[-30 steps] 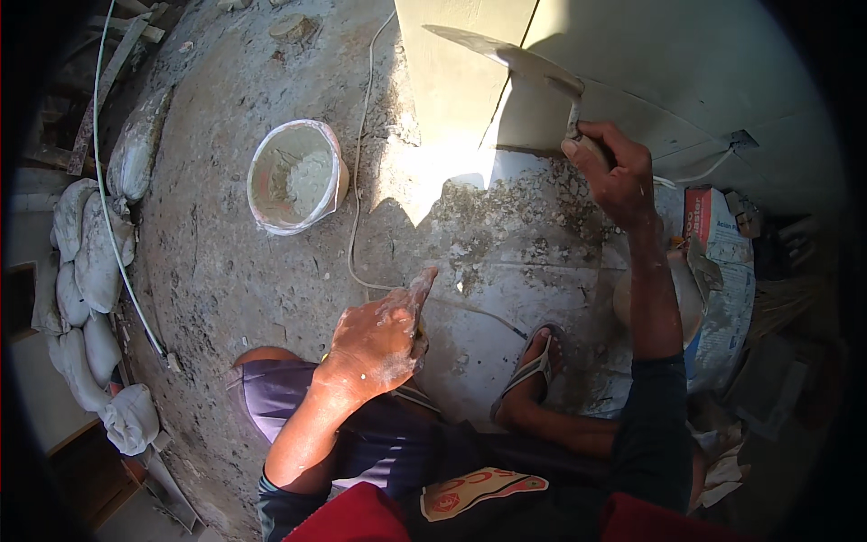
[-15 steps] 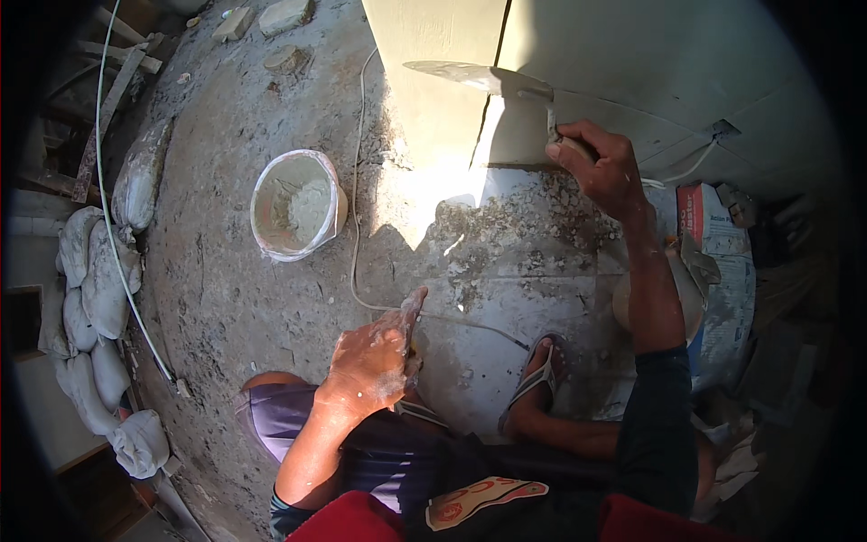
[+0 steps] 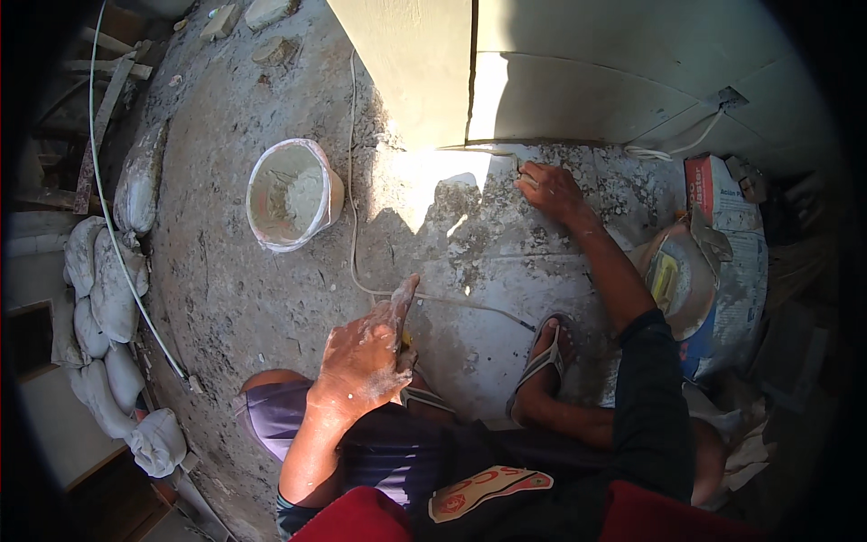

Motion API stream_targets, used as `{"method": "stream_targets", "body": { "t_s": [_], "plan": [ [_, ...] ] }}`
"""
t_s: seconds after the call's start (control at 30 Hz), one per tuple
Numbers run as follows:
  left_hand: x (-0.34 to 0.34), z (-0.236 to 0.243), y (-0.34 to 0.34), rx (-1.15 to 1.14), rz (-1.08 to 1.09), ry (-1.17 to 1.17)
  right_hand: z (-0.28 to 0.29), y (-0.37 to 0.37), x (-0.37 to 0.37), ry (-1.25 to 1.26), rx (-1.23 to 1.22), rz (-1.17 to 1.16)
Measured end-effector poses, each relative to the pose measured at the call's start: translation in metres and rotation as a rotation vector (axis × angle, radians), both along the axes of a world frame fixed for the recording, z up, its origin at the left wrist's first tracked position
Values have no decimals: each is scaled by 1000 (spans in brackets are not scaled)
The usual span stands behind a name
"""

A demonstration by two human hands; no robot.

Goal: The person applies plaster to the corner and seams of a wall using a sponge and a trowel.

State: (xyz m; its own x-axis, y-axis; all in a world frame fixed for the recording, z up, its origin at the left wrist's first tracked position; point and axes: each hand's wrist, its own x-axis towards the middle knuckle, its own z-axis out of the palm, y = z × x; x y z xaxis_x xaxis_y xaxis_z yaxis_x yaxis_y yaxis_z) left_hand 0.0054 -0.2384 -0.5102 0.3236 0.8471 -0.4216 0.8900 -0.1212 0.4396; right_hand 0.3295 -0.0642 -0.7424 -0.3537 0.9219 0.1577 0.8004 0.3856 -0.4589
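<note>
My right hand (image 3: pixel 551 190) grips the handle of a metal trowel (image 3: pixel 494 152), whose blade lies low along the foot of the pale panelled wall (image 3: pixel 596 81), partly lost in the glare. My left hand (image 3: pixel 359 352), smeared with white paste, has its index finger stretched out and the others curled around something yellowish (image 3: pixel 405 342), mostly hidden. Beyond it, a pale bucket (image 3: pixel 333 190) of grey-white paste stands on the rough concrete floor (image 3: pixel 226 307), beside a thin cable (image 3: pixel 355 248).
White sacks (image 3: pixel 117 289) pile along the left, with a pale hose (image 3: pixel 117 230) and wooden boards (image 3: pixel 113 90). Right of me are a round container (image 3: pixel 682 275) and red-and-white bags (image 3: pixel 731 253). Loose blocks (image 3: pixel 271 14) lie at the back. My sandalled feet (image 3: pixel 542 361) are below.
My right hand has lowered the trowel from higher on the wall toward its foot, moving left and nearer to me. My left hand keeps its curled, pointing shape.
</note>
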Motion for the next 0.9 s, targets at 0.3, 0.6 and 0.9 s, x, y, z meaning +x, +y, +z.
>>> {"method": "stream_targets", "body": {
  "t_s": [0.3,0.6,0.9],
  "plan": [
    [7,-8,7,-51,-17,-65,165,1,3,365,28,-16],
    [1,-8,6,-81,-13,-34,187,-27,-12,324,-54,103],
    [-5,1,7,-109,-31,-42,154,10,-44,118,67,93]
  ]
}}
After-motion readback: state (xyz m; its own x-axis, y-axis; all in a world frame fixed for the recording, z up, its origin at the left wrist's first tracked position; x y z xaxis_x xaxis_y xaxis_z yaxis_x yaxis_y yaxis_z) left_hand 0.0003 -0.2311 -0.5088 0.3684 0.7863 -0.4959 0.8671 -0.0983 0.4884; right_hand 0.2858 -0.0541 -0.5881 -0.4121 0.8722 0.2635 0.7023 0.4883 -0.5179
